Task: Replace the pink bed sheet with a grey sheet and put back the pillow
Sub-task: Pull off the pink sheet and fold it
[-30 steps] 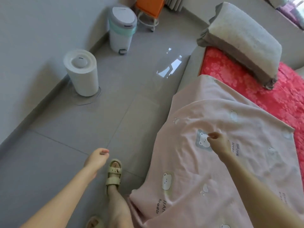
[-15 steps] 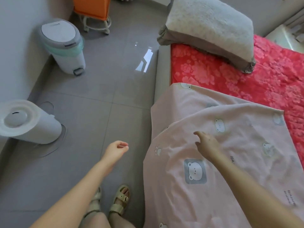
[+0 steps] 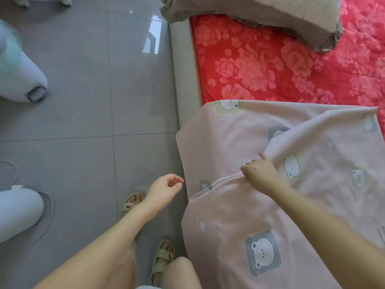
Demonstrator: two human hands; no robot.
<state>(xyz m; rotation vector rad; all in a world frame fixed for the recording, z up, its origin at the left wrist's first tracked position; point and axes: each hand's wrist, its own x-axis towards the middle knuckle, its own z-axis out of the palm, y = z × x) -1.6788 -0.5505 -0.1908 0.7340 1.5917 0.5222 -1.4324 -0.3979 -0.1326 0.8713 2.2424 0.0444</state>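
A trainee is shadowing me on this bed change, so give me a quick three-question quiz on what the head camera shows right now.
1. True or false: the left hand holds the pink bear-print sheet.
2. The grey pillow rests on: A the floor; B the red floral cover; C the bear-print sheet.
3. Fill the blank: the raised fold of the sheet is gripped by the ___ hand.

Key
1. False: it hangs over the floor with loosely curled fingers and holds nothing.
2. B.
3. Right: the right hand grips the fold.
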